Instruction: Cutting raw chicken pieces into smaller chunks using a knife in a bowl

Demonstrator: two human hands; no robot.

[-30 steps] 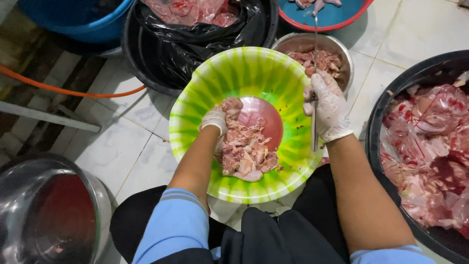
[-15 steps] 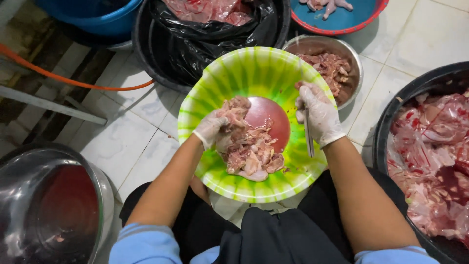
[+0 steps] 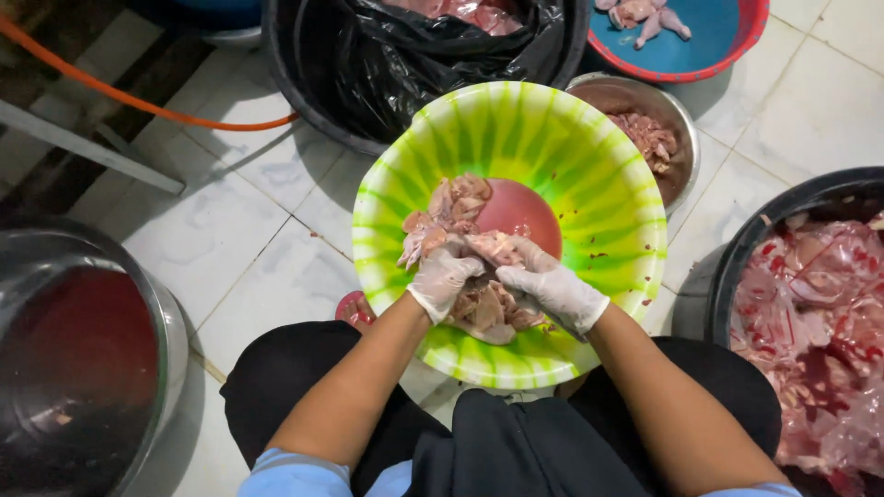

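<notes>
Far left there's a big steel pot [image 3: 78, 368] sitting on the white tiled floor [image 3: 230, 230], with an orange hose [image 3: 138, 101] running across the top corner. Next over, a black tub lined with a plastic bag [image 3: 414, 64] with pink meat in it.

Middle of the shot is the green striped basin [image 3: 589, 175] with a red bottom, right in front of the person's knees. The left hand [image 3: 444, 279], in a thin white glove, is closed around a chunk of raw chicken [image 3: 460, 216] from the pile in the basin. The right hand [image 3: 551, 285], gloved too, is touching the left one and gripping the same heap of meat from the other side, fingers curled over it.

Just behind the basin is a small steel bowl [image 3: 677, 120] with more meat scraps, and above that a blue and red bowl [image 3: 727, 46] holding a few pieces. Far right, a black tub [image 3: 737, 248] full of bloody red meat.
</notes>
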